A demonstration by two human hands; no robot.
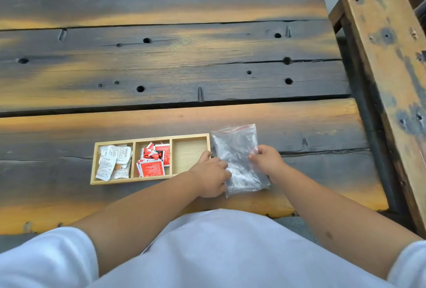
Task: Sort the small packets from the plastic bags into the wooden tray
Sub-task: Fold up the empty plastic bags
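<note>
Crinkled clear plastic bag (237,161) is lying beside the three-compartment wooden tray (151,181); left hand (211,178) and right hand (267,160) are both pinching it.

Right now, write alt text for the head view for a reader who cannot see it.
Both hands, left hand and right hand, hold a clear plastic bag beside a wooden tray on a plank table. White packets fill its left compartment, red packets the middle; the right is empty.

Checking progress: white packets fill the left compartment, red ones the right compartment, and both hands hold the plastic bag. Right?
Not quite. The head view shows the red packets in the middle compartment; the right compartment is empty. The rest holds.
</note>
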